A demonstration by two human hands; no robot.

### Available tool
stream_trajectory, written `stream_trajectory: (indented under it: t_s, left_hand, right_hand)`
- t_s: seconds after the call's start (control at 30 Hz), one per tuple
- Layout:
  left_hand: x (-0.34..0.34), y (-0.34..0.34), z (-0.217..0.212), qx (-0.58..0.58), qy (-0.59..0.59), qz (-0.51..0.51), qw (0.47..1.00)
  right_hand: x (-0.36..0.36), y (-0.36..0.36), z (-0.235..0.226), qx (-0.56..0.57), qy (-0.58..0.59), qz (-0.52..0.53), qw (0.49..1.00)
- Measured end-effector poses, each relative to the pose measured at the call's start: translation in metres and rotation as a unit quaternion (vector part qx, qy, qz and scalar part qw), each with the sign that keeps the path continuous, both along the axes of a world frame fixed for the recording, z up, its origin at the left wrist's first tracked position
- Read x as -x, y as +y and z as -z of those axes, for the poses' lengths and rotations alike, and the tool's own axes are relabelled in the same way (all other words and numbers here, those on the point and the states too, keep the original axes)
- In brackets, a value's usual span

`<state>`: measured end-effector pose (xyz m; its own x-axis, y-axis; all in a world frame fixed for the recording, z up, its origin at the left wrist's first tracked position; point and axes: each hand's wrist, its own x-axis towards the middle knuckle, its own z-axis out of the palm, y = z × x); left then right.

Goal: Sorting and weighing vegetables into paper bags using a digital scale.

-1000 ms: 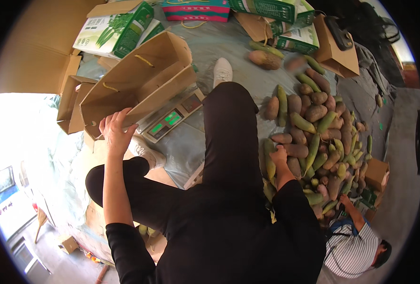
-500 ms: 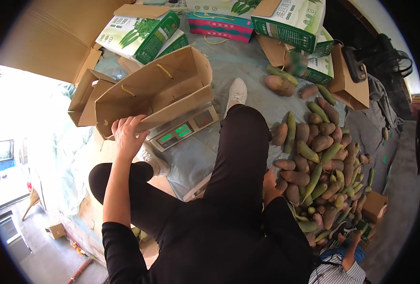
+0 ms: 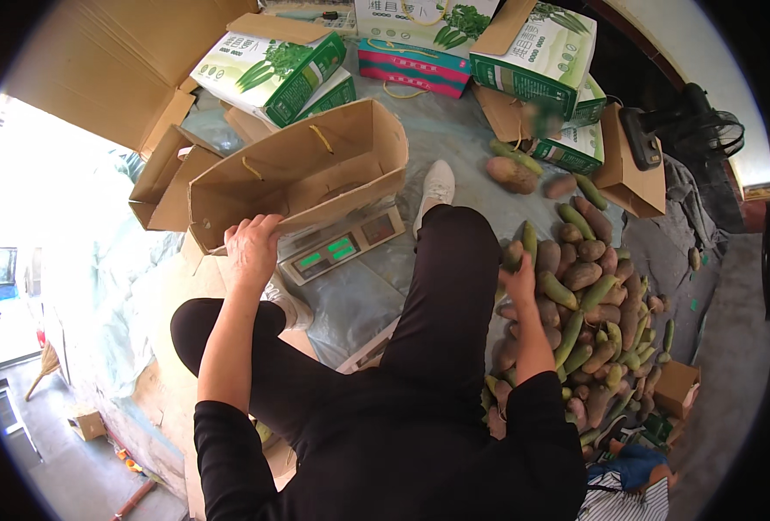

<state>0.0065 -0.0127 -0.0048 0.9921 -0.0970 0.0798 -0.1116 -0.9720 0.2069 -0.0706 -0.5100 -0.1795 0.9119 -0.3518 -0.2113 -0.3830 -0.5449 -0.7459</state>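
Relative to the frame half a second earlier, the left hand had kept its place on the open carton, while the right hand had travelled from beside the right knee to the upper-left margin of the pile of vegetables.

From left to right: the left hand was narrowly curled, its fingers over the near rim of the carton, gripping the cardboard. The carton, fitted with yellow cord handles, stood on a scale whose display was lit green. A white shoe rested on the plastic sheet to the right of the scale. Beyond the right knee, the right hand was partly bent and reached to a brown root, which lay just beside a long green vegetable; whether the fingers had closed on the root could not be told. The pile, brown and green intermixed, spread to the right of that hand. At the lower right, a striped garment marked another person, cut off by the lower edge.
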Motion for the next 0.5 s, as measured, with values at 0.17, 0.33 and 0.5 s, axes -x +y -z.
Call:
stream_trajectory:
  t_s: [0.17, 0.33, 0.5]
  left_hand:
    - [0.001, -0.003, 0.002, -0.001, -0.001, 0.008, 1.0]
    - [0.002, -0.003, 0.005, -0.008, 0.003, 0.003, 1.0]
    - [0.007, -0.002, 0.003, 0.005, 0.012, 0.004, 1.0]
  right_hand:
    - [-0.098, 0.033, -0.149, -0.103, -0.206, -0.066, 0.971]
    - [-0.151, 0.12, -0.281, -0.249, -0.299, -0.146, 0.91]
    - [-0.183, 0.207, -0.306, -0.219, -0.315, -0.283, 0.879]
